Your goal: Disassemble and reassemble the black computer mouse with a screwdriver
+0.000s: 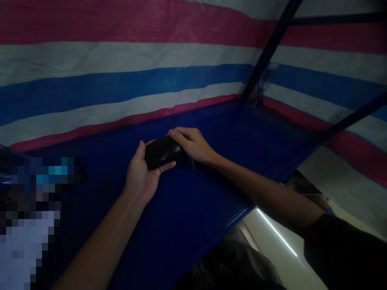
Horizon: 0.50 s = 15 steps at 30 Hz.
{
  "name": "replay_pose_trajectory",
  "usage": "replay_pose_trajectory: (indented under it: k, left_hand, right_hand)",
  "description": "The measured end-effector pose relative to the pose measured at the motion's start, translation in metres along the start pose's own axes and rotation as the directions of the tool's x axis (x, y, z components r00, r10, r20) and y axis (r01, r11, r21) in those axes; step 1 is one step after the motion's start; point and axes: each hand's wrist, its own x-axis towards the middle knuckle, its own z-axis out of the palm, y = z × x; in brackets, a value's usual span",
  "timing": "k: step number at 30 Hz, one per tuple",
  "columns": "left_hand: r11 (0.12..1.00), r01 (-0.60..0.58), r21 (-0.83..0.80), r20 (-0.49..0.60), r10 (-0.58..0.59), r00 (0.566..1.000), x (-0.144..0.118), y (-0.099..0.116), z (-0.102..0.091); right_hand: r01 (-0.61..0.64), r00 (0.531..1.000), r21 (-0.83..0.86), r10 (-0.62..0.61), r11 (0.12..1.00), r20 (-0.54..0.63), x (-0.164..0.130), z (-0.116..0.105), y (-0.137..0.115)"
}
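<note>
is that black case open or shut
Shut, as far as shows: the black case lies closed between the left hand and right hand, no gap visible.

Black case [161, 152]: smooth, glossy, prob. plastic. Counter [193, 209]: smooth blue, slight sheen. Striped tarp [121, 80] behind: woven plastic, coarse texture. Frame pole [269, 52]: dark painted metal.

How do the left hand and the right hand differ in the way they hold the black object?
The left hand cups the black object from its near end, palm up, thumb along the lower edge. The right hand lies over the far end, palm down, its fingers curled on top. Both touch the object above the blue shelf.
</note>
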Motion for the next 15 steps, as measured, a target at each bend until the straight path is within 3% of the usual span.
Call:
replay_pose_trajectory:
  k: [8,15]
  left_hand:
    - [0.998,0.060,-0.023,0.070,-0.058,0.996,0.0001,0.0042,-0.0007]
    - [0.999,0.000,0.034,0.039,-0.002,0.999,0.0011,0.0001,0.0008]
  right_hand:
    - [-0.005,0.998,0.027,0.007,1.000,-0.064,0.0021,0.0001,0.0055]
    - [-0.001,0.999,-0.020,0.000,1.000,-0.039,-0.0023,0.0045,0.0020]
